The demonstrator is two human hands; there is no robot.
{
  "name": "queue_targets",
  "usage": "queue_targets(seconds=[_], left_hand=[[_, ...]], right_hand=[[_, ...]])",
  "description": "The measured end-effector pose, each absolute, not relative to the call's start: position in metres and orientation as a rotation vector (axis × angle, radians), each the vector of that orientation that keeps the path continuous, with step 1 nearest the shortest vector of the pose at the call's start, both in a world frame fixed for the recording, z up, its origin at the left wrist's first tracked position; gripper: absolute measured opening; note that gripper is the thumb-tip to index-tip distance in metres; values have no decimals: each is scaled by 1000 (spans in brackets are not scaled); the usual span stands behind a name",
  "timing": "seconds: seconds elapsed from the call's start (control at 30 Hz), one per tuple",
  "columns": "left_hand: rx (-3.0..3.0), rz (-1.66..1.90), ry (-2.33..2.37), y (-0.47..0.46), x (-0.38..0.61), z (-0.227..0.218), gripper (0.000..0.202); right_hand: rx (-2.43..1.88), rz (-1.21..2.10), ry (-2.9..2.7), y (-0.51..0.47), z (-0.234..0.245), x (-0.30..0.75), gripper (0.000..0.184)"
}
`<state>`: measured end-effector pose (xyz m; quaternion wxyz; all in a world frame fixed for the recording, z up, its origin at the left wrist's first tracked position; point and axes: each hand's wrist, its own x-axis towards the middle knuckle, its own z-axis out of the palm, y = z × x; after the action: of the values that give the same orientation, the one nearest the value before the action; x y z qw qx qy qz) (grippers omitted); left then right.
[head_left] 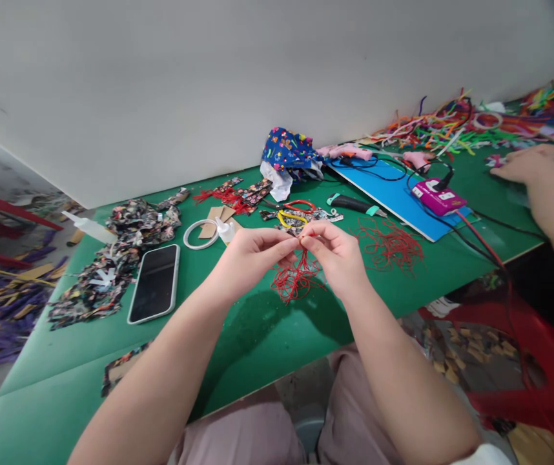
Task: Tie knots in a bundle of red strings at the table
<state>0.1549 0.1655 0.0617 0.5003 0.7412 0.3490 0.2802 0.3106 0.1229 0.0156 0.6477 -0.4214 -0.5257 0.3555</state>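
Over the green table my left hand and my right hand meet fingertip to fingertip. Both pinch the top of a thin red cord, whose loose loops hang down between them. The exact spot they grip is mostly hidden by the fingers. Just beyond my hands lie scissors with red and yellow handles on patterned fabric. To the right of my right hand spreads a tangle of red cords. Close to my left hand are a small white bottle and a pale ring.
A phone and dark floral fabric scraps lie left. Farther right are a utility knife, a blue folder and a magenta power adapter with trailing cables. Another person's hand works at the far right.
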Motion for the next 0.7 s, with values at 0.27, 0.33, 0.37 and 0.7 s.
queue_targets(seconds=[0.27,0.33,0.37,0.7], left_hand=[[1800,581,782,166,154,63,27],[1787,588,782,166,154,63,26],[1777,586,779,166,154,64,26],[1718,510,781,166,152,65,27]], right_hand=[[-884,925,-1175,122,14,310,11],[-884,927,-1174,122,15,310,11],[-881,929,-1174,122,16,309,11],[-876,974,-1250,119,19,312,16]])
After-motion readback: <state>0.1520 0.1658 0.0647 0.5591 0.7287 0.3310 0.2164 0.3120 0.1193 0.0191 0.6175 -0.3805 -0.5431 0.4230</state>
